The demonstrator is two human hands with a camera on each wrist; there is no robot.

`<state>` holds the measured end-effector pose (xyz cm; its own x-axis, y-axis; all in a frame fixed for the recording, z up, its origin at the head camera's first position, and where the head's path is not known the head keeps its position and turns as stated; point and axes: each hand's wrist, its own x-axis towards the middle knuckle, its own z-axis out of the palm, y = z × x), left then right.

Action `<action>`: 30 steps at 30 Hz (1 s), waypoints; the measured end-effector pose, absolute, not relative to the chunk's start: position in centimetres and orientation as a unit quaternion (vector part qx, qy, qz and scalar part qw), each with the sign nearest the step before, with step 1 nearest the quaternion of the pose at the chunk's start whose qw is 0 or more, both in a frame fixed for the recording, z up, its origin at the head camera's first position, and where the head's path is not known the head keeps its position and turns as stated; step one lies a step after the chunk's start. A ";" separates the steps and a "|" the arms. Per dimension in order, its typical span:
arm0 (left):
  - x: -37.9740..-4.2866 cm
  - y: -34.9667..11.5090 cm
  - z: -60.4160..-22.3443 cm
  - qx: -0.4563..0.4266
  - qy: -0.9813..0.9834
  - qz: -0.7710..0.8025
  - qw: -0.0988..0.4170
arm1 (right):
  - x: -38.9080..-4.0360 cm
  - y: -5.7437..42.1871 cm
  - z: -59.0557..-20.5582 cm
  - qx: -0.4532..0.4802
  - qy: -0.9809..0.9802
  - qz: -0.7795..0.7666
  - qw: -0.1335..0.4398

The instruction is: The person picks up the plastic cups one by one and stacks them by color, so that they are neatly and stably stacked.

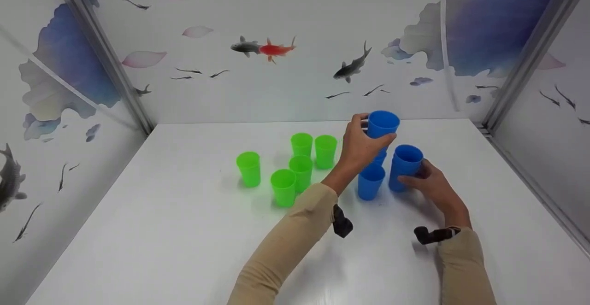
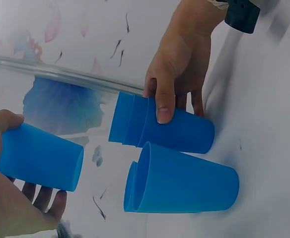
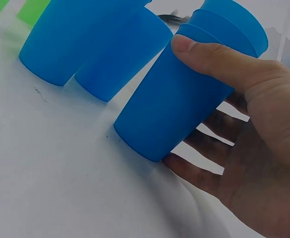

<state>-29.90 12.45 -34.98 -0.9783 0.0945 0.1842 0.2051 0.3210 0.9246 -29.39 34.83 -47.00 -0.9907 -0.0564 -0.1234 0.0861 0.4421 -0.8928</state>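
Head view, reading twelve o'clock as the back wall: the left hand (image 1: 362, 143) grips a raised blue plastic cup (image 1: 383, 123), thumb on the near side and fingers wrapped around the far one, its mouth facing up and its base clear of the table (image 1: 184, 231). Toward five o'clock from that cup, the right hand (image 1: 435, 180) is curled around a stack of nested blue cups (image 1: 405, 171) — three rims show in the left wrist view — with the thumb on one side and the fingers on the other. The stack is roughly upright, low at the tabletop; whether its base touches, I cannot tell.

At nine o'clock from the stack, just beside it, a near blue cup (image 1: 370, 184) stands upright on the table. Close behind it, toward one o'clock, is a rear blue cup (image 3: 127, 57), mostly hidden by the left hand in the head view but plainer from the right wrist.

Further out, between nine and eleven o'clock from the near blue cup, four green cups (image 1: 284, 190) stand mouth up in a loose cluster; a lone green cup (image 1: 249, 170) sits apart at the cluster's nine o'clock. Both forearms wear beige sleeves (image 1: 286, 236), with a black wrist camera (image 1: 342, 222) at each wrist. Painted fish swim across the back wall (image 1: 295, 93) — a red one (image 1: 276, 49) near twelve o'clock.
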 end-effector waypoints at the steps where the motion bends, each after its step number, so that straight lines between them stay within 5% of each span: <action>1: -29.8 12.7 -34.8 -0.098 -0.813 -0.573 0.049 | -29.4 34.8 -47.0 0.010 0.847 -0.527 0.068; 30: -30.1 16.9 -36.6 -0.156 -0.795 -0.586 0.003 | -29.4 35.1 -46.9 -0.003 0.847 -0.527 0.072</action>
<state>-30.11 16.91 -36.58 -0.9516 0.2445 0.1863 0.2504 0.2652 0.9311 -29.40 35.07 -46.90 -0.9896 -0.0814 -0.1188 0.0707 0.4440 -0.8932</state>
